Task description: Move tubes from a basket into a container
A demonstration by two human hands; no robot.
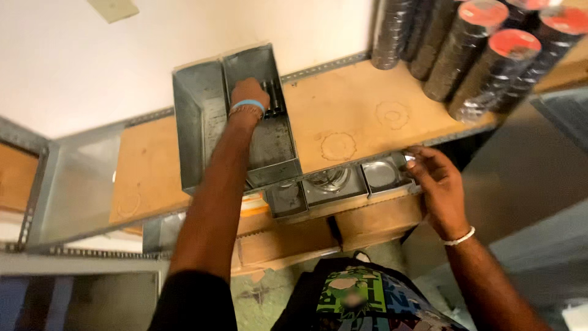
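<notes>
My left hand (250, 93) reaches deep into the right compartment of a grey metal bin (191, 125) that stands on a wooden shelf (349, 116). Its fingers are curled around small dark cylindrical parts (274, 97) at the far end of the bin. My right hand (436, 181) rests on the front edge of the shelf, its fingers touching the rightmost of several small metal trays (380, 175) just under the shelf board. A blue band sits on the left wrist, a white one on the right.
Stacks of dark discs with red tops (490, 49) lean at the shelf's far right. A perforated metal frame (33, 184) edges the rack on the left. Wooden boxes (373, 220) sit on the level below.
</notes>
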